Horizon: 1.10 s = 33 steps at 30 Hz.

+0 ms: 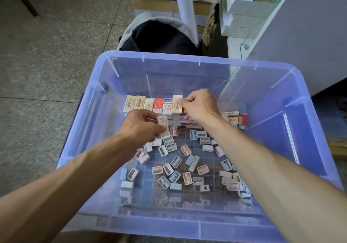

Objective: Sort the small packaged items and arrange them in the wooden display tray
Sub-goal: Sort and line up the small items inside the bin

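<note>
One blue plastic bin (277, 100) sits mid-frame; six upright boxed erasers (153, 104) line its far side; two hands reach in.

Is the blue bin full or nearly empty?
Nearly empty: the bin holds one loose layer of sharpeners and a row of erasers, its grid floor showing.

I see a speckled stone floor (47, 55) carrying a clear blue plastic bin (309, 130) at centre. At twelve o'clock a dark backpack (159, 38) touches the bin's far rim, with a cardboard box (155, 8) behind it.
</note>
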{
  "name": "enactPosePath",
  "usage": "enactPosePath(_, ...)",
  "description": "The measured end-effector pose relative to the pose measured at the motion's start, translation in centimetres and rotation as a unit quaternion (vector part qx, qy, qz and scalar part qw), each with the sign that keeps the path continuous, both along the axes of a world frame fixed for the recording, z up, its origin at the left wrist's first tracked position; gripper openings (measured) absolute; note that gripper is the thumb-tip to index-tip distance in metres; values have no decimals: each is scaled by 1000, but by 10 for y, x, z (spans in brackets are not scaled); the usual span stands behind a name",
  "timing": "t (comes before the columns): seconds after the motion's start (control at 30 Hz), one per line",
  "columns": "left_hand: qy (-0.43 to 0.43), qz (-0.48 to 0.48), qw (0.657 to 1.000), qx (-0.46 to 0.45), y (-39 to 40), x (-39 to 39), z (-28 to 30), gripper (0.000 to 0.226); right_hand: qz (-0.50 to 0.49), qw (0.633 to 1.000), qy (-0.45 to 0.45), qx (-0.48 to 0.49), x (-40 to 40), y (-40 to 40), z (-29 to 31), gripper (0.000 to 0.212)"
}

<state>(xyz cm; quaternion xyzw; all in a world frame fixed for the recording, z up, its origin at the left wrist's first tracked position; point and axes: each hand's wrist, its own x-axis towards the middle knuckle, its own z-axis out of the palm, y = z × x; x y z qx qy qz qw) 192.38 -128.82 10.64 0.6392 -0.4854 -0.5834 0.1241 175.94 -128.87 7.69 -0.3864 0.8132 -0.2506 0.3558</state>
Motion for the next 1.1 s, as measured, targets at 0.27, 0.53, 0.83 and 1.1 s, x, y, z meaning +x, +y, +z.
enactPosePath(0.27,88,-12,996,4,5,-4,9,23,25,995,-95,15,-5,27,19,33)
enactPosePath(0.53,166,-115,979,-19,14,-8,18,25,49,947,-314,44,-7,74,55,8)
enactPosePath(0.83,72,-283,949,-117,40,-49,25,12,-128,936,-310,-109,-72,134,112,17)
enactPosePath(1.1,-74,-432,867,-238,44,-140,-20,56,-221,921,-248,-204,-131,169,124,18)
